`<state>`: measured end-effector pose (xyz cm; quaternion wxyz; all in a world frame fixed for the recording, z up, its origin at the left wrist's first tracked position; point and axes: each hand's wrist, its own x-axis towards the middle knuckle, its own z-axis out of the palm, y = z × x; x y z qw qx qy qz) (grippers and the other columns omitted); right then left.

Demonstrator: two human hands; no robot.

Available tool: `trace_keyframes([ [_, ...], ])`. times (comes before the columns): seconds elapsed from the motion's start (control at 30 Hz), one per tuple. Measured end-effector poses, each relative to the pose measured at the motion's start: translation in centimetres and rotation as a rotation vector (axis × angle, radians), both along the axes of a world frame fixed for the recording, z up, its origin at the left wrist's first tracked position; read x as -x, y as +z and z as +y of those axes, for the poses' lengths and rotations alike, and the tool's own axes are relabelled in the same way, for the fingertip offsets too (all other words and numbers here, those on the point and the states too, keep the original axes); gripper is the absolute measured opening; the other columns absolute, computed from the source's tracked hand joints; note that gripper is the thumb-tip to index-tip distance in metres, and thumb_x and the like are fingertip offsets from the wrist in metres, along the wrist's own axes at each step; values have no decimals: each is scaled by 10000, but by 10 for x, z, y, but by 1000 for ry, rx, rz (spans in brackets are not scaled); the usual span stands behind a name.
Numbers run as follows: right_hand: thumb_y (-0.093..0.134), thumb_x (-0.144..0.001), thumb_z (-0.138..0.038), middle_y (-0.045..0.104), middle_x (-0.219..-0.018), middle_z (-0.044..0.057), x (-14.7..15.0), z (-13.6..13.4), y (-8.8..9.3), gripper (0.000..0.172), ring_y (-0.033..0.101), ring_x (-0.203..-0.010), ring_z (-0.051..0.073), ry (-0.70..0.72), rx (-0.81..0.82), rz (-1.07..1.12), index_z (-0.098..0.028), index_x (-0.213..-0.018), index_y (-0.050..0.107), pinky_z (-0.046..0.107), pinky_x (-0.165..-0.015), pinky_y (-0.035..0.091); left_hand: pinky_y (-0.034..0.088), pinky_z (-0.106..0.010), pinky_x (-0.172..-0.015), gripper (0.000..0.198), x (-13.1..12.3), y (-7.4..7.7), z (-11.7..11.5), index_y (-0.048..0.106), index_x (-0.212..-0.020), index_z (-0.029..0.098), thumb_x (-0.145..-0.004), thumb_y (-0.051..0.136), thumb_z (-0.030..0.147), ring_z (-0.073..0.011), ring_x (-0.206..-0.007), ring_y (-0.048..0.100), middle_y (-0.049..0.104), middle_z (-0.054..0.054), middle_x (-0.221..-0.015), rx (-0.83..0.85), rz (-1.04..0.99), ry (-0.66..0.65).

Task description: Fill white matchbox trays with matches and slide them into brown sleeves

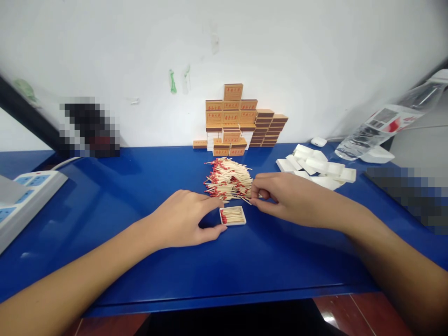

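A small white matchbox tray [244, 222] lies on the blue table, partly filled with matches whose red heads point left. My left hand [185, 218] grips the tray's left end between thumb and index finger. Behind the tray is a loose heap of red-headed matches [229, 179]. At the heap's right front edge, my right hand [280, 195] is closed in a pinch, its fingertips on a match [246, 201]; whether more matches are in the pinch is hidden.
Several orange matchboxes [231, 116] are stacked against the wall. Empty white trays [318, 163] lie in a pile at the right, near a tilted plastic bottle [381, 123] and a white earphone case [318, 142]. A power strip [31, 196] sits at the left.
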<state>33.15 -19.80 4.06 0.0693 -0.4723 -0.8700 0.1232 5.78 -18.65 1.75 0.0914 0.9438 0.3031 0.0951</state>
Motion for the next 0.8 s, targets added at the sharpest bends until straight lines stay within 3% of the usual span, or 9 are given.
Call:
trace_keyframes([
  [0.37,515,-1022,-280,652,-870,50,10,1,-17,219,555,-714,168,-55,-18,-90,-196,-826,566,306,-634,338,415,-286,-594,310,0,1,-1,710,-1148,213,-950,627,436,-160,-630,644,709,17,-754,-11,0,-7],
  [0.63,583,-969,-327,622,-762,-5,-8,0,2,196,522,-645,152,20,91,61,-227,-802,563,293,-603,336,404,-271,-574,310,0,-1,0,716,-1142,211,-952,619,436,-152,-599,634,704,8,-732,-32,-22,-7],
  [0.8,608,-968,-310,638,-803,-11,7,-5,4,166,528,-661,139,117,130,152,-223,-828,588,277,-603,347,403,-262,-568,298,-2,1,-3,713,-1090,187,-946,626,434,-148,-585,624,701,0,-725,-7,-30,-14],
])
